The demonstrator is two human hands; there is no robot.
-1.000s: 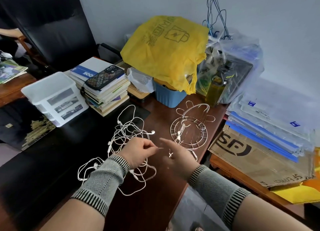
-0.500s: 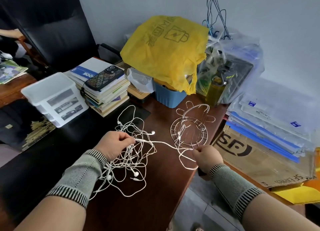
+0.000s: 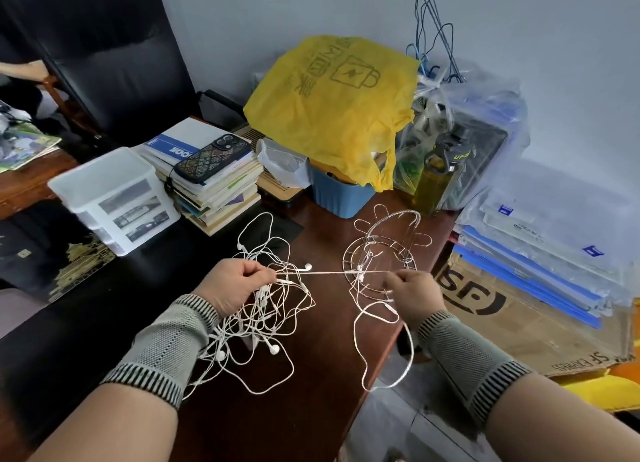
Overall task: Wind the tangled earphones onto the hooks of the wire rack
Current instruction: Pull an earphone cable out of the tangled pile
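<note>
Your left hand [image 3: 232,285] pinches a bunch of the tangled earphones [image 3: 263,309], and your right hand [image 3: 414,293] pinches one white cord, drawn taut between both hands. That cord crosses the front of the wire rack [image 3: 379,253], which stands upright on the table [image 3: 322,375] just beyond your right hand. Loose loops spill below both wrists; one hangs past the table edge.
</note>
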